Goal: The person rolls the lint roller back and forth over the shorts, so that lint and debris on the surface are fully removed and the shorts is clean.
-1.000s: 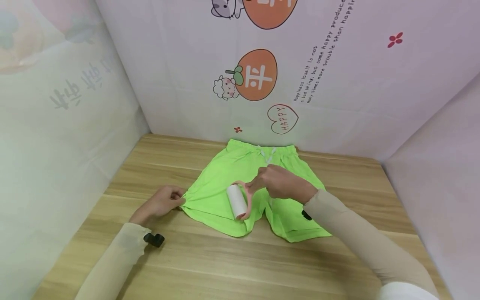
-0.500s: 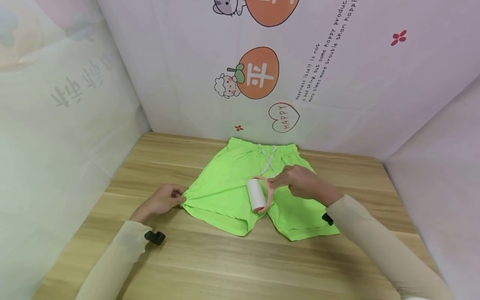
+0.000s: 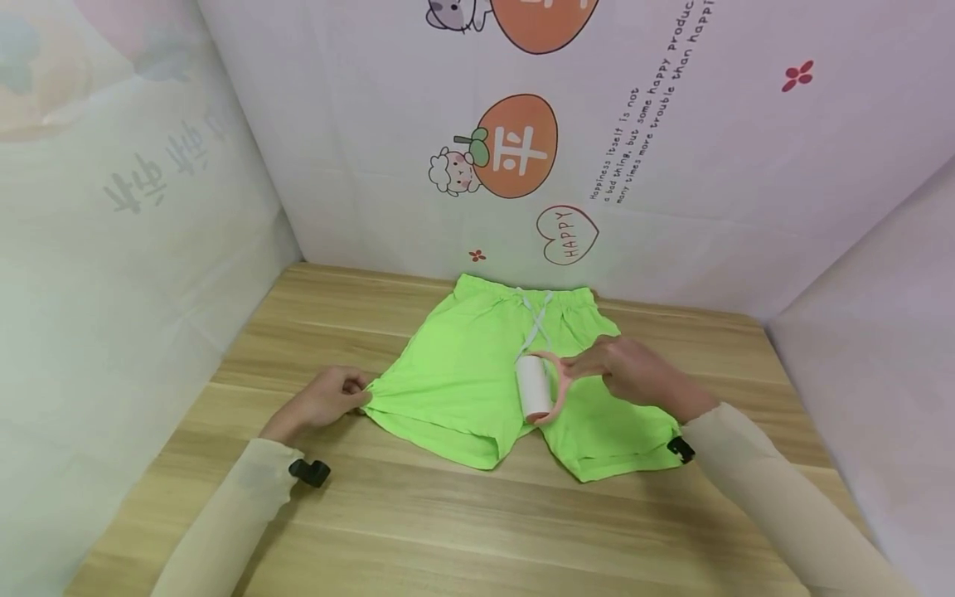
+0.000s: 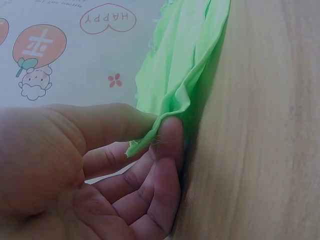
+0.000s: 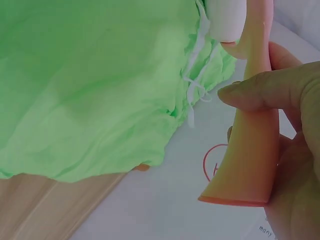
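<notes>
Bright green shorts [image 3: 455, 365] with a white drawstring [image 3: 535, 323] lie spread on the wooden table, waistband toward the back wall. At the lower outer corner of the left leg, my left hand [image 3: 332, 396] pinches the hem between thumb and fingers; the left wrist view shows the gathered cloth [image 4: 172, 102] in that pinch. My right hand [image 3: 634, 373] grips the pink handle [image 5: 252, 155] of a lint roller [image 3: 533, 390]. Its white roll overlaps the crotch of the shorts, just below the drawstring. The handle itself is mostly hidden by the hand in the head view.
The wooden table [image 3: 418, 531] runs up to a printed white back wall [image 3: 358, 166]. White sheets also stand at the left [image 3: 134, 274] and right [image 3: 880, 332]. Small black devices [image 3: 309, 473] sit at both wrists.
The right hand has moved the lint roller to the right, from the left leg of the shorts to the middle. The left hand keeps its pinch on the hem in the same spot.
</notes>
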Demonstrator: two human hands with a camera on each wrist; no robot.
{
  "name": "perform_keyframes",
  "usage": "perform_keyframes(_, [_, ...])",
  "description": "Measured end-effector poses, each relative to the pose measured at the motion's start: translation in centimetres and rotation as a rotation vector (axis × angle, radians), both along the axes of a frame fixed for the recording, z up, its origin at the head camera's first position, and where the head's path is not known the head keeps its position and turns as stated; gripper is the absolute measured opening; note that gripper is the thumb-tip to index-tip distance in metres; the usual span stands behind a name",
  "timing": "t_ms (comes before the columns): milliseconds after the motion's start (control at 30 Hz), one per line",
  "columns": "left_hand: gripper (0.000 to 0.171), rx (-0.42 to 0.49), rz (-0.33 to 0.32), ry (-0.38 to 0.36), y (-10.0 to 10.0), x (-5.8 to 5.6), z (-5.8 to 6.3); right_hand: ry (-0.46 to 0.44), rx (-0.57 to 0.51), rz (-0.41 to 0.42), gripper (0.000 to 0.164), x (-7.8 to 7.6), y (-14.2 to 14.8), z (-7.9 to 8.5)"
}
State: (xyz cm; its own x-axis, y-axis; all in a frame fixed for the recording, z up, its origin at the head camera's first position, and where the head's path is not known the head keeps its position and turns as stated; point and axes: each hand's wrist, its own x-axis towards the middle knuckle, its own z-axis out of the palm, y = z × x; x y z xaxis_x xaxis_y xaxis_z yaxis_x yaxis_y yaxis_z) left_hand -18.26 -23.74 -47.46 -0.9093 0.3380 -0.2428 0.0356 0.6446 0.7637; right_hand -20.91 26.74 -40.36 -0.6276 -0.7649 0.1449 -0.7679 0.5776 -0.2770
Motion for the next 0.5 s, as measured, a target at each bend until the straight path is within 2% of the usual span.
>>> perform_keyframes(100, [0.018,0.003,0.003,-0.008,0.0,0.0,0.0,0.014,0.009,-0.033,0.077,0.1,1.0,0.1])
perform_keyframes(333, [0.017,0.032,0.028,-0.029,-0.2,0.0,0.1,-0.025,0.024,-0.110,0.077,0.5,4.1,0.2])
perform_keyframes(500, [0.016,0.031,0.044,-0.012,-0.7,0.1,0.0,0.018,0.018,-0.136,0.078,1.3,6.1,0.4])
